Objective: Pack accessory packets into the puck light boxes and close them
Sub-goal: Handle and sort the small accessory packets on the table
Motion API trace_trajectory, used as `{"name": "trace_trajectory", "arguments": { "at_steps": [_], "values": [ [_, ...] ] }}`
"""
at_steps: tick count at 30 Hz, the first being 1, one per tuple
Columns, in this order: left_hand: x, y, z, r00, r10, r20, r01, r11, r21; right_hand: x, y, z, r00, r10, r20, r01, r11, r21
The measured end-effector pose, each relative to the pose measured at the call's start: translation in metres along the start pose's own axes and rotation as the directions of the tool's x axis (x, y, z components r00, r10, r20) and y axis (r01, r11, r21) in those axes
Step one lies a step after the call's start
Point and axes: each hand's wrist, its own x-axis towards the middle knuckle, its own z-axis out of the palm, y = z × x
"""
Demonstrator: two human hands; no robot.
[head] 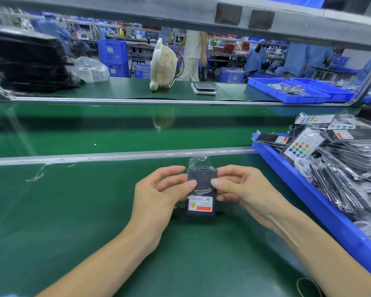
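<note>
I hold a dark accessory packet (201,185) in a clear plastic bag over the green mat, a white and red warning label on its near end. My left hand (159,189) grips its left side, thumb on the front face. My right hand (240,187) grips its right side, thumb also pressed on the front. The bag's open crinkled end sticks up beyond my fingers. A dark shape lies under the packet; I cannot tell whether it is a puck light box.
A blue bin (321,202) on the right is heaped with several bagged packets, remote cards and white cables. A conveyor belt (116,133) runs beyond the metal rail. On the far shelf stand a small fan (163,65), a scale (204,88), black stacks (28,61) and blue trays (287,91).
</note>
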Motion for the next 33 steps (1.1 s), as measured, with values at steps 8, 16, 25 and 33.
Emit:
{"name": "trace_trajectory", "arguments": {
  "at_steps": [8, 16, 25, 33],
  "values": [
    [0.0025, -0.0063, -0.0033, 0.999, -0.024, -0.023, 0.022, 0.997, -0.072, 0.0013, 0.0067, 0.0071, 0.996, -0.029, -0.081, 0.027, 0.999, -0.025],
    [-0.0018, -0.0055, 0.0025, 0.996, -0.052, 0.068, 0.041, 0.988, 0.149, 0.0007, 0.0055, 0.0021, 0.997, 0.049, -0.056, -0.045, 0.996, 0.073],
    [0.0002, -0.0051, -0.0013, 0.998, 0.040, 0.049, -0.046, 0.992, 0.119, 0.0019, 0.0052, 0.0056, 0.994, 0.067, -0.084, -0.053, 0.986, 0.157],
    [-0.0017, 0.0008, 0.0003, 0.982, 0.071, 0.174, -0.088, 0.992, 0.094, -0.0007, 0.0017, 0.0031, 0.994, 0.081, -0.079, -0.076, 0.995, 0.063]
  ]
}}
